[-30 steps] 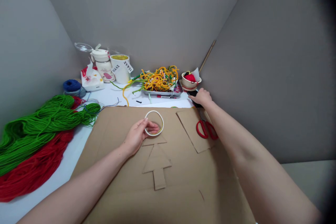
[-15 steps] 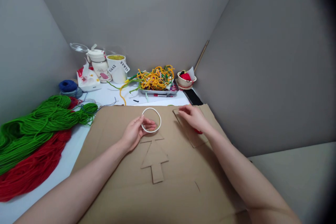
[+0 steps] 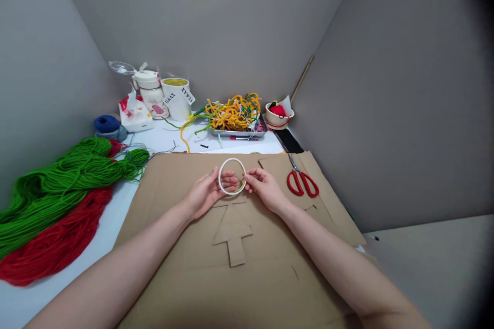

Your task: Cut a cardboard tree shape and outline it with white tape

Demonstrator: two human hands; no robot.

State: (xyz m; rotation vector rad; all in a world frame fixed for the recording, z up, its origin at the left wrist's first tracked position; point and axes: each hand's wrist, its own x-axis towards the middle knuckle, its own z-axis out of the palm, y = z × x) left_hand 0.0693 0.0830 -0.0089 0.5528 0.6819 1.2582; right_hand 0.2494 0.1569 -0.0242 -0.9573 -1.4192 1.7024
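My left hand [image 3: 206, 193] grips a thin white ring that looks like a roll of tape [image 3: 220, 177], its fingers curled behind and inside it. My right hand [image 3: 264, 187] pinches the ring's right edge between thumb and fingers. Just below the hands, a tree-shaped cardboard cutout [image 3: 232, 229] lies on a large cardboard sheet [image 3: 185, 272]; its top is hidden behind the hands and ring. To the right of my right hand rest red-handled scissors [image 3: 297, 169], blades pointing away, on a smaller cardboard piece [image 3: 324, 204].
Green yarn [image 3: 65, 169] and red yarn [image 3: 69, 236] lie at left, near a blue yarn ball [image 3: 105, 124]. Along the back stand a bottle [image 3: 152, 97], a white tub [image 3: 179, 105], a tray [image 3: 239, 133] of tangled yarn and a small bowl [image 3: 278, 119]. Walls rise behind and beside.
My right hand has moved left from the smaller cardboard piece to the ring's right edge, uncovering the scissors. The ring stays in my left hand. The view has shifted slightly.
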